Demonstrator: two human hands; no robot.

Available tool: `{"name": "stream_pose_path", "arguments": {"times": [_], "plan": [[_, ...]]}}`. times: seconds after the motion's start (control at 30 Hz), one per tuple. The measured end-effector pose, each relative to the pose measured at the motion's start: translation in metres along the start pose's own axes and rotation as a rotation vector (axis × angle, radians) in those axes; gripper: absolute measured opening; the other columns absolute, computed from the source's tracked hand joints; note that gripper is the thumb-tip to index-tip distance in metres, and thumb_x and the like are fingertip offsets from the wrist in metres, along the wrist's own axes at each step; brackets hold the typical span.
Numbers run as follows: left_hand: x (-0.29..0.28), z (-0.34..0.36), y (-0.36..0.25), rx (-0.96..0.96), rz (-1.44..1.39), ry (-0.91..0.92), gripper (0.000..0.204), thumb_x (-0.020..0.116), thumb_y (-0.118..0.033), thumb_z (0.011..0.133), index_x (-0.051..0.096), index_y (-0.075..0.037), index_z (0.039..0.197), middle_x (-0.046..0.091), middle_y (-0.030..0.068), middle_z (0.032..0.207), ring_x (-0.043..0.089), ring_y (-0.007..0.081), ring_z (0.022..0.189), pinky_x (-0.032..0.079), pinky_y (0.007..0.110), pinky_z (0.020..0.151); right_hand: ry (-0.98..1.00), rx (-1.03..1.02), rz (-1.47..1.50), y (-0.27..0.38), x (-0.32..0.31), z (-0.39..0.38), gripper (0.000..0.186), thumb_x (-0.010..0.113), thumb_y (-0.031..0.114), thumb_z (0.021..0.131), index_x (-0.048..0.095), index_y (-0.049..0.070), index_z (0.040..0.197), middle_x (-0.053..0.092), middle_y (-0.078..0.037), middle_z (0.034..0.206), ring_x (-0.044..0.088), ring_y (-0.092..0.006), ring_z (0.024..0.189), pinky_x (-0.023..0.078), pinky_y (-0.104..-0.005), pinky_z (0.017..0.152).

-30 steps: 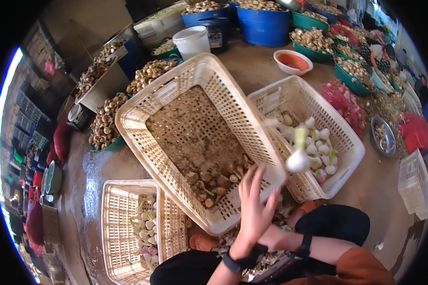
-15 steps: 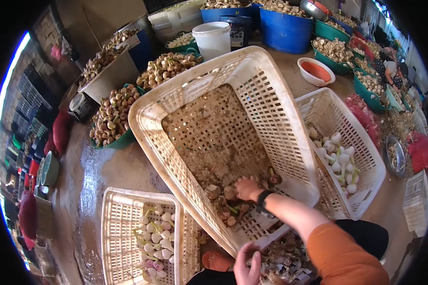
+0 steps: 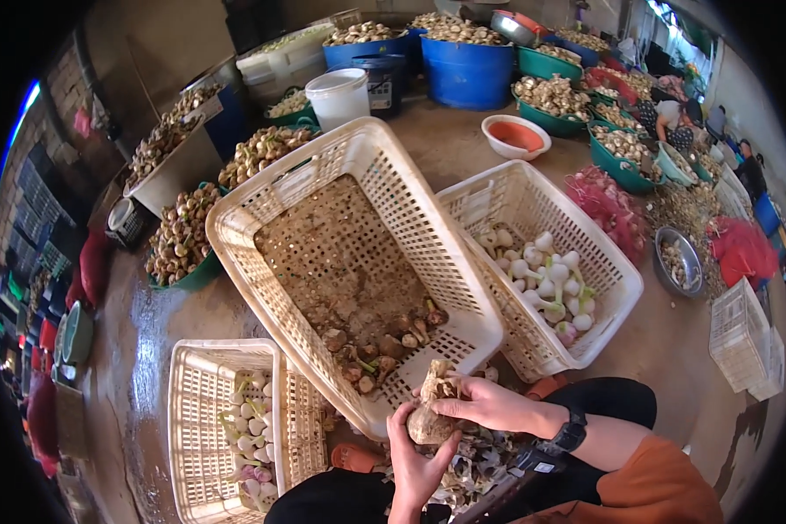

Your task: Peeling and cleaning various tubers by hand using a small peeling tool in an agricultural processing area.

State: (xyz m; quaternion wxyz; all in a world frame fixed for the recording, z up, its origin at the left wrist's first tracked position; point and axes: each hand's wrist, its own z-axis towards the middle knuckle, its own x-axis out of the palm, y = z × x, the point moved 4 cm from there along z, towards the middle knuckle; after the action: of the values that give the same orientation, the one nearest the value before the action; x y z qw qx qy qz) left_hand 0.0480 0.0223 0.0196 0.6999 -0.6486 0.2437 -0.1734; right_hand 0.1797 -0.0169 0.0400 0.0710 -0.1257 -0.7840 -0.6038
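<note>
My left hand (image 3: 415,463) and my right hand (image 3: 489,402) grip a dirty, unpeeled garlic bulb (image 3: 430,421) with a short stem, just below the tilted middle crate (image 3: 452,306). In that crate several soiled bulbs (image 3: 367,354) lie on a dirty perforated floor. The right crate (image 3: 610,297) holds several cleaned white bulbs with pale stems (image 3: 546,279). A further crate (image 3: 192,419) at lower left holds more white bulbs (image 3: 249,419). Loose papery skins (image 3: 476,467) pile up under my hands, between my legs.
Tubs heaped with garlic (image 3: 467,70) line the back, with a white bucket (image 3: 336,100) and an orange-lined basin (image 3: 515,137). Red mesh sacks (image 3: 607,210), a steel bowl (image 3: 679,260) and stacked crates (image 3: 741,336) stand at right, co-workers (image 3: 672,122) beyond. Wet floor (image 3: 144,349) lies left.
A white bulb seen in mid-air over the right crate is no longer there. My right hand has come out of the middle crate with a dirty bulb, and my left hand now grips it too.
</note>
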Motion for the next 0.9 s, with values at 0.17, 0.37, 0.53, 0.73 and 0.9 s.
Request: {"name": "stream_pose_path", "arguments": {"times": [0.17,0.37,0.53,0.73,0.9], "plan": [[0.020,-0.023,-0.036,0.249,0.455,-0.072,0.064,0.077,-0.013,0.060,0.047,-0.006,0.117,0.049,0.0156,0.100,0.052,0.0316,0.089,0.046,0.039,0.075,-0.165,-0.304,-0.464,-0.003,-0.002,-0.033,0.029,0.048,0.021,0.092,0.048,0.000,0.113,0.053,-0.013,0.107,0.051,-0.0221,0.102,0.039,-0.0331,0.089],[0.025,-0.040,-0.032,0.471,0.781,-0.202,0.064,0.077,-0.007,0.057,0.050,-0.008,0.114,0.047,0.0154,0.097,0.052,0.0319,0.086,0.048,0.038,0.071,-0.359,-0.180,-0.566,-0.013,0.005,-0.039,0.018,0.044,0.008,0.086,0.051,0.000,0.100,0.056,-0.010,0.091,0.053,-0.0201,0.088,0.042,-0.0330,0.079],[0.009,-0.037,-0.013,-0.281,-0.753,0.075,0.080,0.070,0.001,0.067,0.024,-0.007,0.132,0.046,0.0102,0.113,0.053,0.0176,0.094,0.046,0.029,0.080,-0.091,-0.306,-0.045,-0.012,-0.001,-0.036,0.032,0.047,0.020,0.091,0.050,-0.005,0.112,0.058,-0.007,0.100,0.051,-0.0133,0.093,0.041,-0.0285,0.082],[0.010,-0.027,-0.031,0.254,0.405,-0.101,0.065,0.077,-0.009,0.062,0.044,-0.004,0.119,0.046,0.0134,0.102,0.049,0.0238,0.097,0.044,0.034,0.082,-0.150,-0.299,-0.317,-0.008,0.005,-0.029,0.030,0.048,0.020,0.088,0.052,-0.007,0.100,0.059,-0.017,0.093,0.056,-0.0254,0.085,0.043,-0.0349,0.075],[0.011,-0.035,-0.034,0.421,0.675,-0.112,0.074,0.076,-0.009,0.062,0.037,-0.003,0.125,0.046,0.0124,0.109,0.050,0.0215,0.092,0.046,0.034,0.076,-0.270,-0.321,-0.478,-0.004,0.007,-0.033,0.026,0.048,0.017,0.086,0.053,-0.008,0.086,0.054,-0.021,0.072,0.054,-0.0332,0.064,0.043,-0.0396,0.061]]}}
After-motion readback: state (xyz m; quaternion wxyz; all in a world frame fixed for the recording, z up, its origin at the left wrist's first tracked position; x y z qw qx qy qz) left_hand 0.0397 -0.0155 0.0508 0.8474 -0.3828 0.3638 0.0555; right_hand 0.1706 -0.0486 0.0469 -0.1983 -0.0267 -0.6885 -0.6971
